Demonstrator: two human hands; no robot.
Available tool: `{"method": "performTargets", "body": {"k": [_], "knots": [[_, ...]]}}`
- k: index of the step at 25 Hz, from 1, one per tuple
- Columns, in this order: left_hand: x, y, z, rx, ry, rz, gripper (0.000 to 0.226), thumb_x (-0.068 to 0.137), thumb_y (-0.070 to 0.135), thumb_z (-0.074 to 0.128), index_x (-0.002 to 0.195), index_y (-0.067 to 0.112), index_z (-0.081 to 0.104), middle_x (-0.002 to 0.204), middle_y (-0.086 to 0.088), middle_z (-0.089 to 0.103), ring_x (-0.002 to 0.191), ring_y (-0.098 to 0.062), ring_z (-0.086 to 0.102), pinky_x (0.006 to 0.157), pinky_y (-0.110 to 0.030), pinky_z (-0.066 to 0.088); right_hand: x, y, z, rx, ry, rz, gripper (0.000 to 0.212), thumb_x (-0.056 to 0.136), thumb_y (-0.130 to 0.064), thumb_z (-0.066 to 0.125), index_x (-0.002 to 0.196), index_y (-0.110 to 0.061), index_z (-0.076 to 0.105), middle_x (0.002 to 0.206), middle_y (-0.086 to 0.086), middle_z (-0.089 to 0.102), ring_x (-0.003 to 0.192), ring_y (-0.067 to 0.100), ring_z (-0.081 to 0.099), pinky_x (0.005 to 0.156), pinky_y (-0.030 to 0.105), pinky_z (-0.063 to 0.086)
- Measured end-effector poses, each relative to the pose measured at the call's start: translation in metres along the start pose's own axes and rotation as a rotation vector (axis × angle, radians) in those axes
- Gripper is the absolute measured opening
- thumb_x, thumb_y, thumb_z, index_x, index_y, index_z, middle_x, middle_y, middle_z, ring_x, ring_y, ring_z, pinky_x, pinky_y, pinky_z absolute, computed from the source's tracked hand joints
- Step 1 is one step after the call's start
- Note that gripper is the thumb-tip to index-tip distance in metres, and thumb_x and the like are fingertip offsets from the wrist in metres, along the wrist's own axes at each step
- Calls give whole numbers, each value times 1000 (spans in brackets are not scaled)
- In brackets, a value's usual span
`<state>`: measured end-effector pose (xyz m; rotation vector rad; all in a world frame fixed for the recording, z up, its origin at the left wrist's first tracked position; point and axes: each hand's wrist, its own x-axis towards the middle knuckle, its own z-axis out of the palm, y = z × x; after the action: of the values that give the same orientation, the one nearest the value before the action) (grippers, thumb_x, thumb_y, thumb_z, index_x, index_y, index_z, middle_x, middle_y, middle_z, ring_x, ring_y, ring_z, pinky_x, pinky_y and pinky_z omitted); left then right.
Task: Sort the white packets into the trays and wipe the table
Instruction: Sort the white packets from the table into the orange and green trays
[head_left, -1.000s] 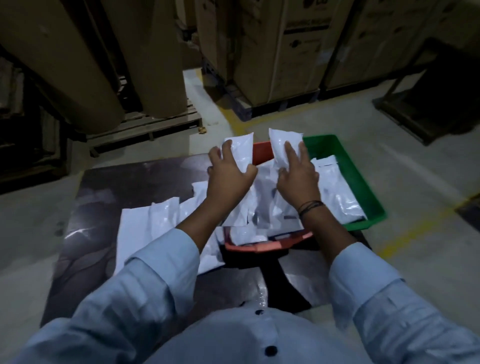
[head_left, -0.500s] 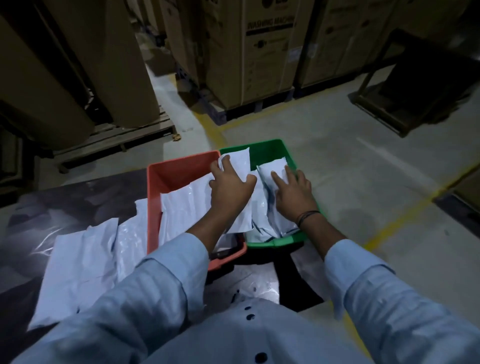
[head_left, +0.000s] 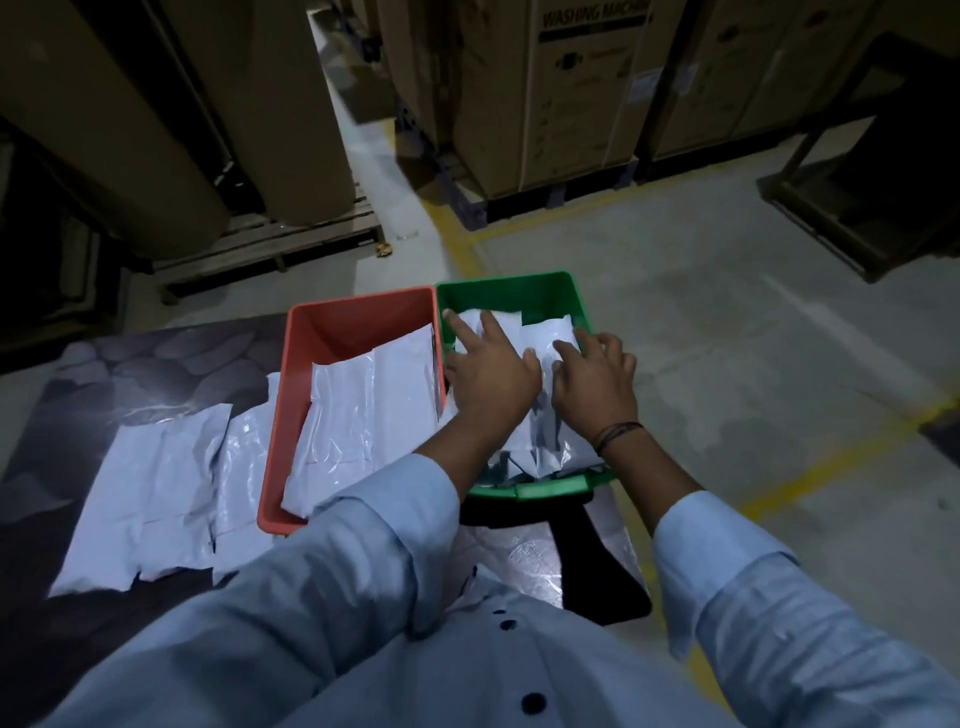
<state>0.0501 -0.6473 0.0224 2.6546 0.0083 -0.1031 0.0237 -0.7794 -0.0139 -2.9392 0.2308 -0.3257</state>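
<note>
A green tray (head_left: 504, 283) and a red tray (head_left: 358, 312) stand side by side at the far right of the dark table (head_left: 156, 358). White packets (head_left: 550, 332) are stacked in the green tray. My left hand (head_left: 488, 374) presses on them with its fingers spread and straight. My right hand (head_left: 597, 384) rests on the same stack beside it, fingers bent over the packets. More white packets (head_left: 363, 405) lie in the red tray. Several loose packets (head_left: 145, 493) are spread on the table left of the trays.
A black flat shape (head_left: 597, 571) lies at the table's near right corner. Beyond the table are cardboard boxes (head_left: 571, 104), large brown rolls (head_left: 130, 130) on a wooden pallet (head_left: 270, 244), and a dark metal frame (head_left: 857, 208) at the right.
Both hands carried packets rightward from over the red tray into the green tray and lowered them onto the stack. The view has swung left, showing more of the table.
</note>
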Motion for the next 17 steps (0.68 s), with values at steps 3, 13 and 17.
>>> {"method": "performTargets", "body": {"k": [3,13,17], "knots": [[-8,-6,22,131,-144,66,70,104,40,39,160,7,14,165,-29,4,150,-52,14,124,-56,13,-2,8,2,0,-2,-30,29,85,-18,60,113,-14,69,131,14,60,115,40,48,90,47,39],[-11,-46,58,287,-357,248,75,101,14,43,160,1,-2,164,-30,-12,151,-52,-8,123,-53,11,-8,-2,9,-44,-264,-116,36,85,-11,56,121,-10,58,139,17,46,115,39,49,88,40,46],[-11,-51,61,284,-364,261,75,102,15,44,160,3,-2,164,-30,-12,151,-52,-8,123,-53,10,-8,-1,15,-63,-311,-108,45,86,-10,55,131,-11,53,149,17,38,121,39,47,95,40,46]]}}
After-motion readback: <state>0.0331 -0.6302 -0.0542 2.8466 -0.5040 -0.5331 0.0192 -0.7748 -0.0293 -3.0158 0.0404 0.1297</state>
